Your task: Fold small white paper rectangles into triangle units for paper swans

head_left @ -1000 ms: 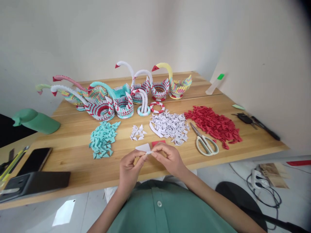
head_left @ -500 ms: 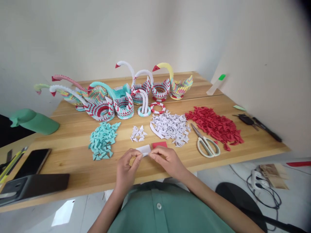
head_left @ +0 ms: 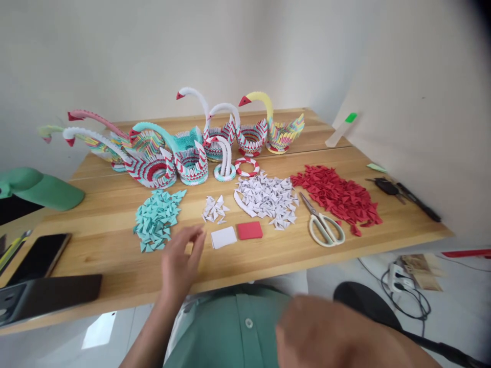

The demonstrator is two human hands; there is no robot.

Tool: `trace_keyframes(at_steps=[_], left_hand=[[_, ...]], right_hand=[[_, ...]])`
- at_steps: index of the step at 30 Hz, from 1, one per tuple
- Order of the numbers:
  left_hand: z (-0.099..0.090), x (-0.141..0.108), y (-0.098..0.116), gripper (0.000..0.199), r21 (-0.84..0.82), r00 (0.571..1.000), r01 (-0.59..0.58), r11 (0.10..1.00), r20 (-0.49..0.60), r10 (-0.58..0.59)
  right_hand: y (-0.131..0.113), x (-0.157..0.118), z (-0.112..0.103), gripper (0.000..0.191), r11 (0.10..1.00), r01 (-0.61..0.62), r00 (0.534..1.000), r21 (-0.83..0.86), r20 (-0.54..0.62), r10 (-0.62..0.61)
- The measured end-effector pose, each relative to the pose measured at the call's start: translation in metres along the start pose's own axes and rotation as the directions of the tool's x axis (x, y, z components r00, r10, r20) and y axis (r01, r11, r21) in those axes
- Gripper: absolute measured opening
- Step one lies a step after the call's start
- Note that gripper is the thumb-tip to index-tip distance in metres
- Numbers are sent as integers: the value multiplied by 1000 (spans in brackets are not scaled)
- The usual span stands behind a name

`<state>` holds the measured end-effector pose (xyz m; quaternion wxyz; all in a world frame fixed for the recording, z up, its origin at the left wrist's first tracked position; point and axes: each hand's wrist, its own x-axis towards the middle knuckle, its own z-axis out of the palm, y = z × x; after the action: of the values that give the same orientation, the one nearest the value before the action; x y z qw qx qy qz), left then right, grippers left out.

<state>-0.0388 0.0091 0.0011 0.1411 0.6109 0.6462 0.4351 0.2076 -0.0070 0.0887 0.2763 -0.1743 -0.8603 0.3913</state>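
My left hand is over the table between the turquoise paper triangles and a stack of white paper slips. Its thumb and index finger are pinched together; what is between them, if anything, I cannot make out. A few folded white paper pieces lie just beyond its fingertips. My right hand is low and close to the camera, in front of the green shirt. Motion smears it and its fingers cannot be read. A stack of red paper slips lies beside the white one.
Larger heaps of white triangles and red triangles spread to the right, with scissors before them. Several paper swans and a red-and-white paper ring stand behind. A phone and green bottle are left.
Both hands were together pinching a small white paper at the white stack. They have parted: the left moved left, the right dropped toward the camera. Both paper stacks are now uncovered.
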Motion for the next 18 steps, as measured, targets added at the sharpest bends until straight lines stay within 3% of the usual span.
trace_keyframes(at_steps=[2, 4, 5, 6, 8, 11, 14, 18], left_hand=[[-22, -29, 6, 16, -83, 990, 19, 996, 140, -7], [-41, -59, 7, 16, -194, 920, 112, 975, 390, -28], [-46, -73, 4, 18, -211, 889, 181, 960, 454, -68], [-49, -86, -1, 23, -197, 848, 271, 942, 512, -137], [-46, -111, -19, 33, -161, 802, 439, 884, 514, -305], [-29, -146, -60, 36, -5, 778, 556, 831, 354, -519], [-14, -172, -101, 24, 216, 815, 546, 810, 87, -573], [-10, -188, -135, 24, 279, 733, 656, 701, -12, -680]], right_hand=[[18, 8, 2, 25, 999, 35, 996, 12, -82, -34], [45, 18, 8, 22, 996, -33, 964, -88, -265, 9], [60, 23, 12, 20, 975, -55, 956, -215, -295, -11], [76, 28, 17, 16, 937, -68, 960, -341, -277, -31], [104, 34, 27, 10, 843, -72, 982, -534, -184, -33], [129, 39, 40, 19, 747, -88, 993, -659, -115, 15], [135, 39, 47, 9, 712, -86, 994, -697, -103, 19], [135, 35, 50, 9, 697, 0, 995, -717, -71, -73]])
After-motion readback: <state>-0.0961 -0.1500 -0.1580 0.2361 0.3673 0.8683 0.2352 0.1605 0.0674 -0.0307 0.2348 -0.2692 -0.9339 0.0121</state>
